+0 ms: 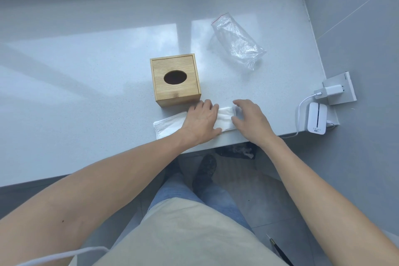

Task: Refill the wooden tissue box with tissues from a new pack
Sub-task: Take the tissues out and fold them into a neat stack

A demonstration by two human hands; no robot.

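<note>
A square wooden tissue box (176, 80) stands upright on the white counter (86, 93), its oval top hole dark. Just in front of it lies a flat stack of white tissues (224, 117) near the counter's front edge. My left hand (201, 122) rests flat on the middle of the stack, fingers straight. My right hand (250, 121) curls over the stack's right end, with fingers at its far side and thumb at its near side. An emptied clear plastic pack (237, 40) with a red strip lies behind and to the right of the box.
A white wall socket with a charger (332, 90) sits at the counter's right edge, next to a small white device (316, 121) with a cable. The counter's front edge runs just below my hands. My legs and a shoe (205, 170) show beneath.
</note>
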